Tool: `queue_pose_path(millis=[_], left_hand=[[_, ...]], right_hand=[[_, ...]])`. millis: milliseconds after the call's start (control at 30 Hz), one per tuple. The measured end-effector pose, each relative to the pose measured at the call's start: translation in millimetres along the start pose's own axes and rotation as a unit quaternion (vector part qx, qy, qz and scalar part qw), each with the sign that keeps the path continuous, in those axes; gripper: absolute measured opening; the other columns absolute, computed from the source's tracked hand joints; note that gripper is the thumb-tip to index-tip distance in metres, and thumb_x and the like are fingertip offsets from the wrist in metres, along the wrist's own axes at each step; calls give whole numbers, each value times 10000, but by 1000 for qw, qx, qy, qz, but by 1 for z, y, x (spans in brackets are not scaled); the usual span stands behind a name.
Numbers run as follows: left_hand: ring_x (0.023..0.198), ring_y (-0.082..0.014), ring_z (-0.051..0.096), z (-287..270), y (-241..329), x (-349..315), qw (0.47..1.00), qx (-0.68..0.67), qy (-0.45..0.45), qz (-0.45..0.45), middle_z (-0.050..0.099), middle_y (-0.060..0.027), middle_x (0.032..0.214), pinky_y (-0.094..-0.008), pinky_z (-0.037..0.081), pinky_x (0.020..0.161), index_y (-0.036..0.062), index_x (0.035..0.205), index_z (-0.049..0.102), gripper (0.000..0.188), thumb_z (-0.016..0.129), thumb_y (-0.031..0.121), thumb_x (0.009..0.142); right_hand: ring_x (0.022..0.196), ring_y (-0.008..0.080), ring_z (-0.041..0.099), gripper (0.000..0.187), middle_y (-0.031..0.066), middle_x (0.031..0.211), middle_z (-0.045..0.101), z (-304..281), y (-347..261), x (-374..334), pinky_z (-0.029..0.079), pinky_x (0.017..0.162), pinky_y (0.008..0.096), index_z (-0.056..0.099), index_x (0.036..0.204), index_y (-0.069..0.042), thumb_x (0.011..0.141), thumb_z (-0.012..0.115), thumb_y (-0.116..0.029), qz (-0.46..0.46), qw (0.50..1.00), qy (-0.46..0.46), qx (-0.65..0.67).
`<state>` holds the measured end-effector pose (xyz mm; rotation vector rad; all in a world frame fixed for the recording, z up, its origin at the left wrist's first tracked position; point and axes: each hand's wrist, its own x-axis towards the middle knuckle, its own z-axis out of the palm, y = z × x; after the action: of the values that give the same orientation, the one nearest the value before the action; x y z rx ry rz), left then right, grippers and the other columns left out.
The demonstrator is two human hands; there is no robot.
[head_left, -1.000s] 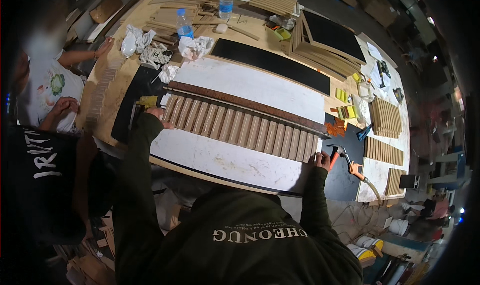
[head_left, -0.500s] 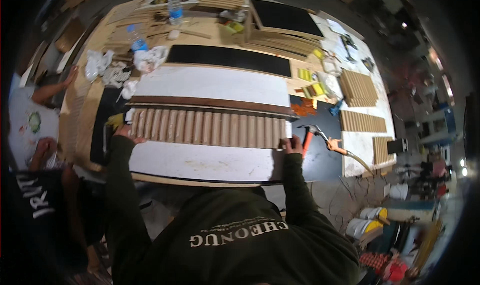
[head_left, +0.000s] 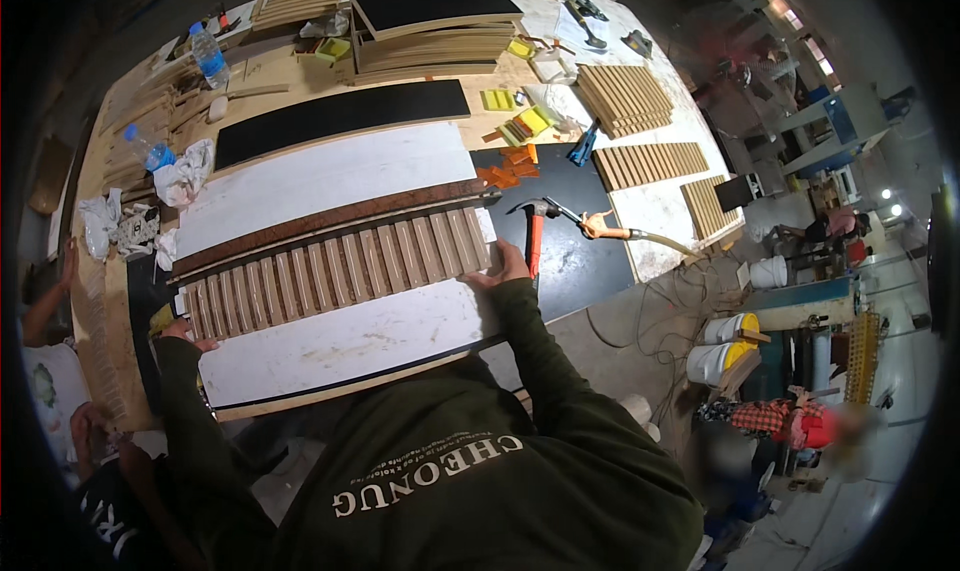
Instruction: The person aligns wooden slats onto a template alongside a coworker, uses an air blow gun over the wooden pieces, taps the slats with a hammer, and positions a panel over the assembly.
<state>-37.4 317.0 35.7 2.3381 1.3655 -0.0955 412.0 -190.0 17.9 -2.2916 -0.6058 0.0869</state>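
A long ribbed wooden panel [head_left: 335,271], with brown slats side by side, lies across a white board [head_left: 350,361]. My left hand [head_left: 186,335] holds its left end at the near corner, fingers partly hidden. At the other end my right hand [head_left: 505,267] is closed round the panel's right edge, thumb on the near side. Along the panel's far edge runs a dark brown strip [head_left: 330,227]. Just beyond my right hand lies a claw hammer [head_left: 535,236] with an orange-red handle, beside an air blow gun [head_left: 598,225] on a hose.
Black-topped boards [head_left: 435,6] are stacked at the back, and a black panel [head_left: 340,121] lies nearer. Ribbed wooden pieces [head_left: 625,101] sit on the right. Water bottles [head_left: 208,56] and crumpled plastic [head_left: 185,176] are at left, where another person's arm [head_left: 50,296] shows.
The view has swung to the right, so the table appears shifted left and tilted. My hands remain at the panel's two ends.
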Motion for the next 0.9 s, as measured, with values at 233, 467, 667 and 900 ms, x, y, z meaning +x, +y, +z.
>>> queue_pose_path(millis=[233, 467, 667, 900], left_hand=[[864, -289, 656, -8, 24, -12, 999, 29, 20, 20, 683, -193, 959, -373, 529, 754, -36, 1024, 668, 676, 937, 258, 477], [836, -283, 656, -12, 23, -14, 999, 20, 23, 25, 684, -193, 928, -374, 518, 726, -37, 988, 675, 671, 945, 262, 451], [862, -301, 652, 2, -3, -5, 998, -19, 31, 58, 678, -195, 941, -391, 518, 740, -39, 983, 671, 684, 948, 264, 436], [840, -318, 653, -6, 17, -9, 999, 33, 26, 19, 673, -216, 925, -400, 524, 734, -47, 999, 667, 700, 942, 274, 441]], right_hand=[[1178, 385, 503, 1375, 235, 1281, 501, -7, -26, -2, 443, 973, 435, 287, 1430, 7, 364, 907, -600, -16, 994, -48, -98], [1190, 435, 465, 1354, 292, 1284, 468, 15, -46, -11, 388, 1019, 460, 217, 1440, 22, 439, 893, -590, 34, 990, 24, -137], [1213, 425, 454, 1348, 269, 1338, 454, 15, -45, -9, 379, 1016, 481, 240, 1443, 7, 444, 848, -666, 48, 988, 14, -147], [1357, 419, 293, 1447, 248, 1471, 299, 16, -43, -10, 239, 1072, 594, 183, 1467, -15, 381, 815, -733, -6, 988, 24, -153]])
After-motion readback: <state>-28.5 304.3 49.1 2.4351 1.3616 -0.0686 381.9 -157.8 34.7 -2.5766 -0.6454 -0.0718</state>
